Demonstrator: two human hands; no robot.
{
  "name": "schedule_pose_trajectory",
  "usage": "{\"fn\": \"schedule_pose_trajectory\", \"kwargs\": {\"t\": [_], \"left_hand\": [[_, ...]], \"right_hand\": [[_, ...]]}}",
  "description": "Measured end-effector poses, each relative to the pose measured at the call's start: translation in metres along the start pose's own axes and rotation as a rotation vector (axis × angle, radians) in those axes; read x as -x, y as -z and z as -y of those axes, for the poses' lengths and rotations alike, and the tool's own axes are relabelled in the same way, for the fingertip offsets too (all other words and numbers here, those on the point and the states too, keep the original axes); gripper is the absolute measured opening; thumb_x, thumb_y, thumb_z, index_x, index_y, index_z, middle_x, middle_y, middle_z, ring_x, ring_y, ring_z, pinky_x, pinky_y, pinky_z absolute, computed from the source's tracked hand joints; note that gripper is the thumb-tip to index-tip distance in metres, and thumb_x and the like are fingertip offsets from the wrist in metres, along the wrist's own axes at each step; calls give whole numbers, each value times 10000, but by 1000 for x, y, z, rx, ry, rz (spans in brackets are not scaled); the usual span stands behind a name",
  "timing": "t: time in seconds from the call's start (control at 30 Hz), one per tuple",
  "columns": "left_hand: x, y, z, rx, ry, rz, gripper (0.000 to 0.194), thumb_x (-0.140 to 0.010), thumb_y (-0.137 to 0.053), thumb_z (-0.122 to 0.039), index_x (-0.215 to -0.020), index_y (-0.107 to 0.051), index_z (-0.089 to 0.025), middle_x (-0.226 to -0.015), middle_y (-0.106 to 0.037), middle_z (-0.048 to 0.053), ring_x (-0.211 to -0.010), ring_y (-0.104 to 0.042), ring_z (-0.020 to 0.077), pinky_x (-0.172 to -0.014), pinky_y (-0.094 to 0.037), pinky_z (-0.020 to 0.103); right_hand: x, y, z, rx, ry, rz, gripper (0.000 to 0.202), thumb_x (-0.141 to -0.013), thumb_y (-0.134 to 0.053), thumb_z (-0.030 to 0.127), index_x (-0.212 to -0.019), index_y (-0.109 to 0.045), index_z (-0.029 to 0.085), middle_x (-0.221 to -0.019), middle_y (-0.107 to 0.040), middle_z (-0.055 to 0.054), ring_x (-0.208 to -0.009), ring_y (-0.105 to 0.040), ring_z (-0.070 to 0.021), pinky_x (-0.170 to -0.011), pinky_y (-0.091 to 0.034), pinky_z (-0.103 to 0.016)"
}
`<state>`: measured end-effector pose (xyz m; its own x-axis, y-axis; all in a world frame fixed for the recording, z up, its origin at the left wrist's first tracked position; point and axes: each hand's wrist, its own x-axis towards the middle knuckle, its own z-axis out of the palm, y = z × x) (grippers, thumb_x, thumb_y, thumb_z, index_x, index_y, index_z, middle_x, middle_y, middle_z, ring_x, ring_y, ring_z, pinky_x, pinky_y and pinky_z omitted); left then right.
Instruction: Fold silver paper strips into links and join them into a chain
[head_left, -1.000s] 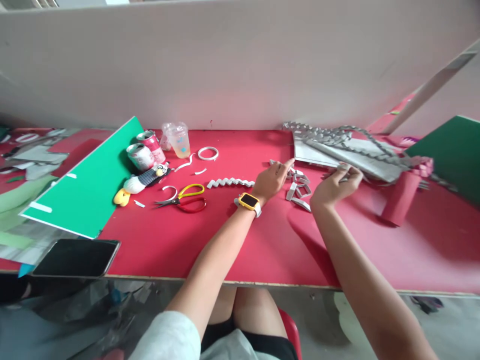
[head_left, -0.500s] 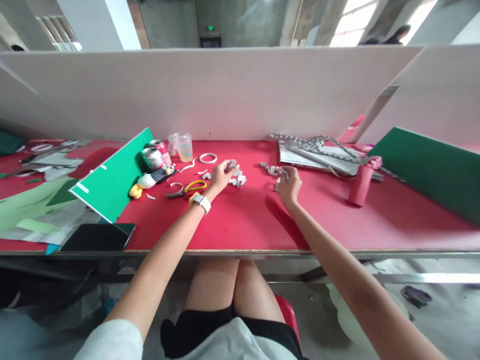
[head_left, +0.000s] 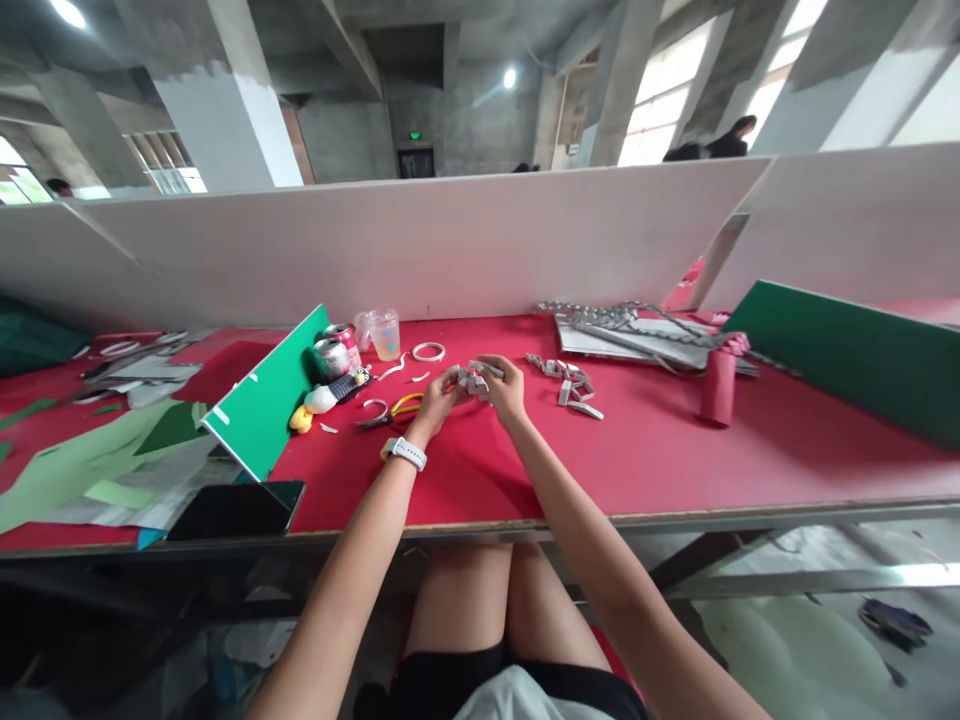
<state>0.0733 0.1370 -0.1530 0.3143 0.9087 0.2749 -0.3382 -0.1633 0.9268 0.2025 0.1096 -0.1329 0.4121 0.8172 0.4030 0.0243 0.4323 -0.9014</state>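
My left hand (head_left: pixel 436 402) and my right hand (head_left: pixel 507 388) meet above the middle of the red table. Between them is a small cluster of folded grey-white strips (head_left: pixel 473 382), pinched by the fingers of both. What each fingertip does is too small to make out. To the right of my right hand lie more folded grey strips (head_left: pixel 573 384) in a loose chain. Beside my left wrist rest yellow-handled pliers (head_left: pixel 405 404), partly behind the hand, and a small white ring (head_left: pixel 374 408).
A green board (head_left: pixel 271 400) stands at left, with a penguin toy (head_left: pixel 330 395), cans (head_left: pixel 333 358) and a plastic cup (head_left: pixel 385 336) by it. A phone (head_left: pixel 236 508) lies near the front edge. At right are a grey braid (head_left: pixel 615 314) and a pink bottle (head_left: pixel 718 388).
My right hand has moved left from the loose strips to my left hand, and both now hold the cluster. The view has tilted up.
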Motion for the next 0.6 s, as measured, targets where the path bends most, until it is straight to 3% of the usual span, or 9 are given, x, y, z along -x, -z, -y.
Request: {"fn": "schedule_pose_trajectory", "kwargs": {"t": [0.27,0.6], "left_hand": [[7,1,-10,143,50,-60,281,-702,-771,-219,-937,-631,-155,-984,-706,55,-935,-668,182,-908,-537,363],[9,-4,-10,175,105,-50,269,-703,-754,-120,-943,-638,-159,-889,-707,38,-877,-677,170,-901,-536,371]], "right_hand": [[19,3,8,-18,-86,45,232,-650,-646,362,-784,-699,180,-678,-702,-28,-547,-594,-159,-466,-471,-262],[20,2,15,60,-28,13,112,-675,-576,237,-720,-664,185,-698,-692,-25,-626,-605,-161,-562,-484,-260]]}}
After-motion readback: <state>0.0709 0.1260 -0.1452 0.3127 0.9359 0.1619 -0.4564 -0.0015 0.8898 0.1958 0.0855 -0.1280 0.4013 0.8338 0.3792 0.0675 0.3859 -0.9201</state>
